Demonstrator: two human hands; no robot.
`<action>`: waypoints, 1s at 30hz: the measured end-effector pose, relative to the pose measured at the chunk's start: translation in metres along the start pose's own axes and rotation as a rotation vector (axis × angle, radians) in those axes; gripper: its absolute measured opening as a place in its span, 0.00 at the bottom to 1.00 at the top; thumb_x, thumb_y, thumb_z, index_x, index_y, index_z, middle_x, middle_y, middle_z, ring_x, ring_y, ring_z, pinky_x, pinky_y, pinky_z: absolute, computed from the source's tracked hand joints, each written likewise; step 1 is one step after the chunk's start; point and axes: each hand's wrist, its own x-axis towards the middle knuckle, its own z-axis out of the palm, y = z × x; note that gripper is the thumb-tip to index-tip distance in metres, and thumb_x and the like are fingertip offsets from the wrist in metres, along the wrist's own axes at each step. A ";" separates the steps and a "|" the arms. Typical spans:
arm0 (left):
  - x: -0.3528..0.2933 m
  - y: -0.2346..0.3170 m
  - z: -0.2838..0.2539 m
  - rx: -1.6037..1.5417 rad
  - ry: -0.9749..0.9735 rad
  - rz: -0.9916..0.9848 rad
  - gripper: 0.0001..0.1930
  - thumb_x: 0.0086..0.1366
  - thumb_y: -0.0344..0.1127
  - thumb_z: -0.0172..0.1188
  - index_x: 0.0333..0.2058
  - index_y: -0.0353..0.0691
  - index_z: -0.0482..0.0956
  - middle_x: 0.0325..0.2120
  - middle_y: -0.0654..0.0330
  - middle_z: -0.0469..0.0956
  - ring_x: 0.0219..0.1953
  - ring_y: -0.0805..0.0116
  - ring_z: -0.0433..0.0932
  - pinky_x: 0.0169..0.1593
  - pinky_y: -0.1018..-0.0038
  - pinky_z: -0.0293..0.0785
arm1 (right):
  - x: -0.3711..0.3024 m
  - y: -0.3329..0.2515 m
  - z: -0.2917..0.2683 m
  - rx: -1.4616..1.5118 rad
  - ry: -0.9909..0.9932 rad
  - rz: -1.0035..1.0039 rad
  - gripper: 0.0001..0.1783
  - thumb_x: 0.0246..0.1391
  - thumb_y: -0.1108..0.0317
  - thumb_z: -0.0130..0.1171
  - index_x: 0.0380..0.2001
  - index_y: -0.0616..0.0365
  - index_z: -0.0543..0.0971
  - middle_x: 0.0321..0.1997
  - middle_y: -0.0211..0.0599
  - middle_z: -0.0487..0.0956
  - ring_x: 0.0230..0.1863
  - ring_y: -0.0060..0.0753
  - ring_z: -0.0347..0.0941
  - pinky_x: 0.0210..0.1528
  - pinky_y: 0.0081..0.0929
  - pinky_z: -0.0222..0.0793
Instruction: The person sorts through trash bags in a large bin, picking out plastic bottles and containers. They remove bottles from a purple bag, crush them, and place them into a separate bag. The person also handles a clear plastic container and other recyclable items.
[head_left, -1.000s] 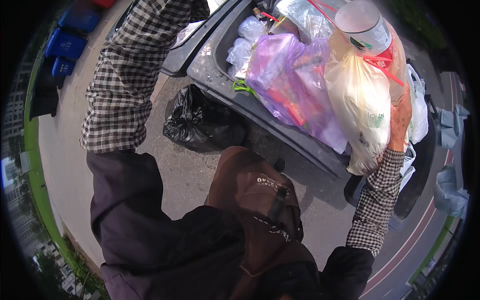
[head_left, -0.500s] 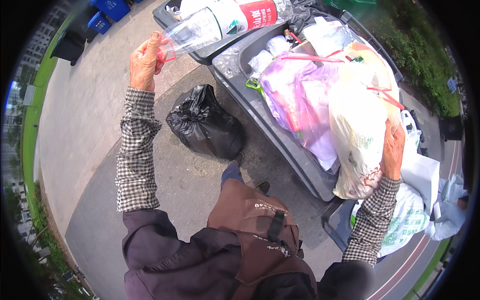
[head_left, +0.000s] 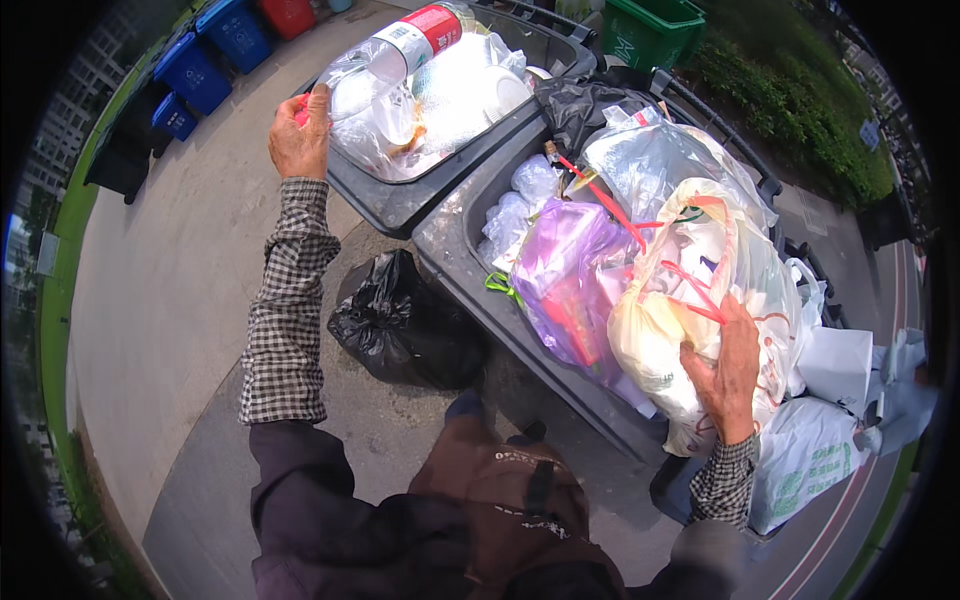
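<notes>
In my closed left hand (head_left: 300,135) is the red neck end of a large clear plastic bottle (head_left: 368,66) with a red-and-white label. The bottle slants up and right, over a grey bin full of rubbish. My right hand (head_left: 732,378) rests against a cream-white plastic bag (head_left: 650,345), thumb apart from the fingers, close to its red drawstring (head_left: 692,285). That bag lies on the heap in a second grey bin (head_left: 540,345). Beside it is a translucent purple bag (head_left: 560,250) with red things inside.
A tied black rubbish bag (head_left: 405,320) stands on the pavement below the bins. Blue bins (head_left: 195,75) stand at the far left, and a green bin (head_left: 650,28) at the back. White bags (head_left: 805,455) sit at the right, beside a hedge-lined path.
The view has tilted, showing more of the far bin. My right hand has moved from the cream bag's right side onto its front. My left hand still holds the bottle, now angled more steeply.
</notes>
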 end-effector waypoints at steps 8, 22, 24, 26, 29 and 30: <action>0.067 -0.041 0.219 0.200 -0.337 0.177 0.34 0.64 0.65 0.63 0.54 0.41 0.79 0.45 0.45 0.84 0.50 0.44 0.83 0.54 0.55 0.77 | -0.005 0.004 0.000 -0.009 0.132 0.201 0.33 0.42 0.69 0.76 0.54 0.61 0.77 0.55 0.49 0.79 0.56 0.56 0.74 0.60 0.44 0.69; -0.083 0.241 0.140 -0.672 -1.045 1.035 0.27 0.62 0.45 0.71 0.56 0.39 0.78 0.51 0.50 0.79 0.54 0.54 0.79 0.58 0.61 0.75 | -0.074 -0.018 0.016 -0.202 0.359 0.684 0.59 0.41 0.52 0.78 0.72 0.60 0.59 0.72 0.52 0.64 0.72 0.57 0.59 0.74 0.49 0.52; -0.163 0.288 0.095 -0.815 -1.169 1.400 0.39 0.53 0.50 0.76 0.61 0.42 0.73 0.59 0.51 0.73 0.61 0.48 0.73 0.61 0.56 0.72 | -0.075 -0.020 0.018 -0.178 0.361 0.689 0.57 0.44 0.51 0.78 0.72 0.61 0.60 0.70 0.53 0.65 0.70 0.57 0.63 0.72 0.48 0.57; -0.223 0.287 0.095 -0.760 -1.149 1.570 0.39 0.52 0.49 0.75 0.62 0.44 0.72 0.57 0.50 0.72 0.60 0.48 0.72 0.59 0.56 0.73 | -0.088 -0.011 0.017 -0.147 0.335 0.695 0.56 0.45 0.53 0.78 0.71 0.61 0.60 0.70 0.53 0.66 0.68 0.57 0.65 0.70 0.46 0.61; -0.262 0.259 0.121 -0.698 -1.003 1.653 0.29 0.58 0.42 0.69 0.57 0.44 0.74 0.47 0.53 0.77 0.51 0.53 0.77 0.50 0.60 0.75 | -0.094 -0.011 0.015 -0.039 0.404 0.732 0.54 0.43 0.58 0.79 0.71 0.59 0.61 0.68 0.52 0.67 0.67 0.55 0.67 0.66 0.42 0.67; -0.266 0.249 0.127 -0.697 -0.960 1.652 0.25 0.59 0.40 0.67 0.55 0.44 0.75 0.43 0.55 0.79 0.47 0.56 0.79 0.47 0.62 0.76 | -0.093 -0.013 0.013 0.029 0.416 0.747 0.54 0.43 0.58 0.79 0.71 0.58 0.61 0.68 0.51 0.67 0.67 0.55 0.67 0.66 0.42 0.67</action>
